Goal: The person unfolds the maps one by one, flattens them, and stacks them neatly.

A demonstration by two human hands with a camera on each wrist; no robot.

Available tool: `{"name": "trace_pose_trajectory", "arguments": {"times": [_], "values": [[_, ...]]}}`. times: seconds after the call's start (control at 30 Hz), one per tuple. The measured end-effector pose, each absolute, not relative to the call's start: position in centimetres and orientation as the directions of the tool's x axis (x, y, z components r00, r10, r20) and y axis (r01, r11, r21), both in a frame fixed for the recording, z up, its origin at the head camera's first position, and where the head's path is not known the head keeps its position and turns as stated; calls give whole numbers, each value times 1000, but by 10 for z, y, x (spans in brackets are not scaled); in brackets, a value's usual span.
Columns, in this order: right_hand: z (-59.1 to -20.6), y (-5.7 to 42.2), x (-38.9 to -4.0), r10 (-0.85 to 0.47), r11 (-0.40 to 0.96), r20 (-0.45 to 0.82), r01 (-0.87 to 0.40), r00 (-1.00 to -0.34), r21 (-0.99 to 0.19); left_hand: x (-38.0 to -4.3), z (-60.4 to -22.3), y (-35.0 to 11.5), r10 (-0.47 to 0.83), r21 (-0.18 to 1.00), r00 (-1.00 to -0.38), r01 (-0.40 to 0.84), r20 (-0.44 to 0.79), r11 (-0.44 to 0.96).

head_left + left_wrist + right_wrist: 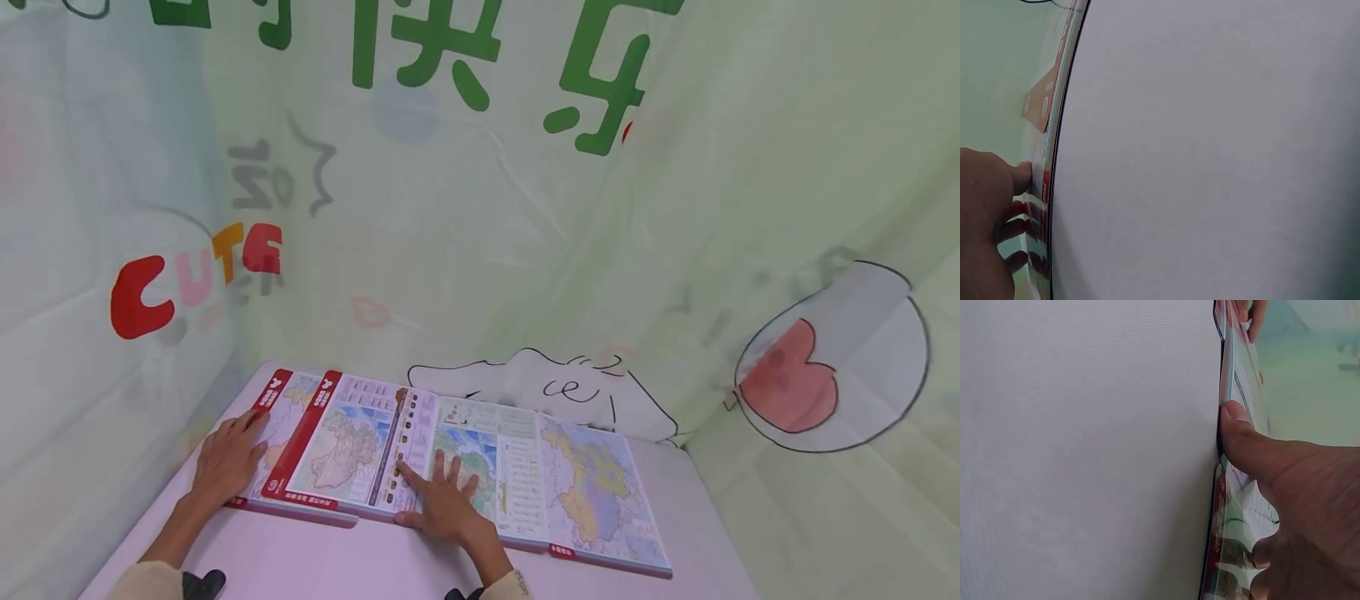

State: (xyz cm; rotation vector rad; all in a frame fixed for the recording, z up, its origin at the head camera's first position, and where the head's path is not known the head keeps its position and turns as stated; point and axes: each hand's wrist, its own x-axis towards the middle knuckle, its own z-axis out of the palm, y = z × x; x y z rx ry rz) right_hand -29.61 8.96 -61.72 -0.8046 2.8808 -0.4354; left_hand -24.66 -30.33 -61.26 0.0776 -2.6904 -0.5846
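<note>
Several glossy printed map sheets lie overlapping in a row. My left hand (228,458) rests on the leftmost map (281,446), partly covered by the second map (341,450) with its red side strip. In the left wrist view, the thumb and fingertips of that left hand (988,219) touch the glossy surface. My right hand (447,506) lies with spread fingers over the middle, across the second map and the blue-and-green third map (468,450). Its thumb (1244,440) sits at the near edge in the right wrist view. A colourful province map (596,492) is at the right end.
A pale pinkish table (300,558) holds the maps. Light green fabric walls (465,233) with printed letters and drawings enclose its back and sides, coming down close behind the maps' far edges. A balloon-and-heart drawing (832,358) is on the right wall.
</note>
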Motion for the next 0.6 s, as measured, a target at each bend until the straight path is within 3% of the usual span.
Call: {"name": "trace_pose_trajectory", "arguments": {"times": [0.33,0.6], "values": [[-619,89,-300,-521,817,-53,-479,-852,-321,-216,-617,-298,-150,446,-897,58,417,893],[-609,88,-298,-541,798,-29,-503,-840,-332,-203,-615,-299,-146,448,-928,25,344,894]]}}
